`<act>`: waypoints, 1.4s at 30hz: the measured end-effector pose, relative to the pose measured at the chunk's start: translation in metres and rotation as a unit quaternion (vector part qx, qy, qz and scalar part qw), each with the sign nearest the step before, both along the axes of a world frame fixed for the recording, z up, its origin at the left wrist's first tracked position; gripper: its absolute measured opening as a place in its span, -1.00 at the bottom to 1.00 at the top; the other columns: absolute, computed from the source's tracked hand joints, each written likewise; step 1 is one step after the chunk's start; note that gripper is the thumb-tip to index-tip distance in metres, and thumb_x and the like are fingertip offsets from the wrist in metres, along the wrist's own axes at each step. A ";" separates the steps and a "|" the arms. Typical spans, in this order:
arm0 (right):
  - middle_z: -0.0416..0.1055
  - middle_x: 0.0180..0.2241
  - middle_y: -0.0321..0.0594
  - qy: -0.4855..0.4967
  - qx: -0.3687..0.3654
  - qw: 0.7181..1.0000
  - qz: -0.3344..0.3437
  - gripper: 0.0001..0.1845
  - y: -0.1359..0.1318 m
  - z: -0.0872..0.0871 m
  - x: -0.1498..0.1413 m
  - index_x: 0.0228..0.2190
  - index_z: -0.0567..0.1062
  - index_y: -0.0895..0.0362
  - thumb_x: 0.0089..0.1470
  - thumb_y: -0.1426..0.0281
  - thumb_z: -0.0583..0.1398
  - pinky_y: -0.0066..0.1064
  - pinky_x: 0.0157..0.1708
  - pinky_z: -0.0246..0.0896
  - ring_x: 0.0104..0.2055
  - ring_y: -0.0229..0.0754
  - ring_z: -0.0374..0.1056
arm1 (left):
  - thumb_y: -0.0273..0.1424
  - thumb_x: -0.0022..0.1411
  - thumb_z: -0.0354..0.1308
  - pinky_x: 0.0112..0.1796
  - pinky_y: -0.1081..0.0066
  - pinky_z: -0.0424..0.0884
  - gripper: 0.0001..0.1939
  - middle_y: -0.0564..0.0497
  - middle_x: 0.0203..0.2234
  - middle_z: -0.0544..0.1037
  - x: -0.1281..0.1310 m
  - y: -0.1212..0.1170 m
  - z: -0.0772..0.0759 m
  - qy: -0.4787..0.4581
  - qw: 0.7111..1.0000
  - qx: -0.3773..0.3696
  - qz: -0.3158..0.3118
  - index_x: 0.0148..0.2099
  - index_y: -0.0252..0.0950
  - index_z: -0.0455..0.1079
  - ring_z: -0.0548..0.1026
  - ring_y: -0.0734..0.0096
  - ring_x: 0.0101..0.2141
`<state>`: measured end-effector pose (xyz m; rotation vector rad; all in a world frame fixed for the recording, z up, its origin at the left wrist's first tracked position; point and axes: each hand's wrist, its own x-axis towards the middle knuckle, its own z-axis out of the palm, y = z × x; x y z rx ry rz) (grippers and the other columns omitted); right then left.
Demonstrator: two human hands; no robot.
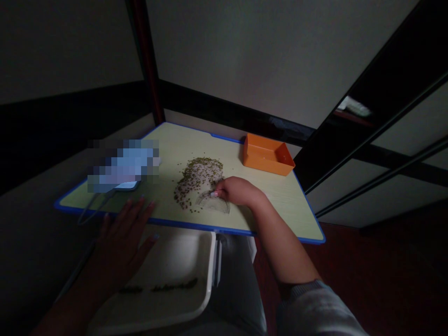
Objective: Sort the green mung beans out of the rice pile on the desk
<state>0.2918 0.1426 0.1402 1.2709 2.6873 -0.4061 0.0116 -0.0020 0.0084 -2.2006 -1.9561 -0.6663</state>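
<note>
A pile of small green beans (199, 179) lies in the middle of a pale yellow table top with a blue rim (280, 196). My right hand (235, 190) rests on the table at the pile's right edge, fingers closed on a clear half-round protractor (214, 204) that stands against the beans. My left hand (122, 233) hovers at the table's near edge, fingers spread and holding nothing, just above a white tray (185, 261) that sits below the table edge with a thin row of beans in it.
An orange box (268, 155) stands at the table's far right corner. A phone with a cable (126, 185) lies at the left under a blurred patch. A dark post and walls rise behind; dark floor lies to the right.
</note>
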 end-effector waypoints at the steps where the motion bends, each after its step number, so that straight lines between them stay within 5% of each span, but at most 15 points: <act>1: 0.60 -0.25 -0.12 -0.001 0.004 1.000 0.002 -0.69 0.000 -0.001 -0.001 -0.21 0.65 0.15 0.38 0.27 0.15 -0.42 -0.37 -0.05 -0.32 -0.21 0.32 | -0.13 0.39 -0.22 0.29 -0.42 0.13 -0.36 -0.23 0.42 0.17 0.000 0.000 0.000 -0.004 1.000 0.000 0.001 0.45 -0.15 0.02 0.07 -0.11 0.43; 42: 0.54 -0.35 -0.19 0.024 -0.016 0.999 0.032 -0.70 -0.004 -0.003 -0.007 -0.30 0.62 0.18 0.38 0.33 0.14 -0.44 -0.37 -0.07 -0.40 -0.28 0.17 | -0.09 0.38 -0.20 0.28 -0.45 0.12 -0.34 -0.18 0.42 0.18 0.001 -0.003 0.004 -0.016 1.000 0.011 -0.009 0.46 -0.09 -0.06 0.09 -0.07 0.42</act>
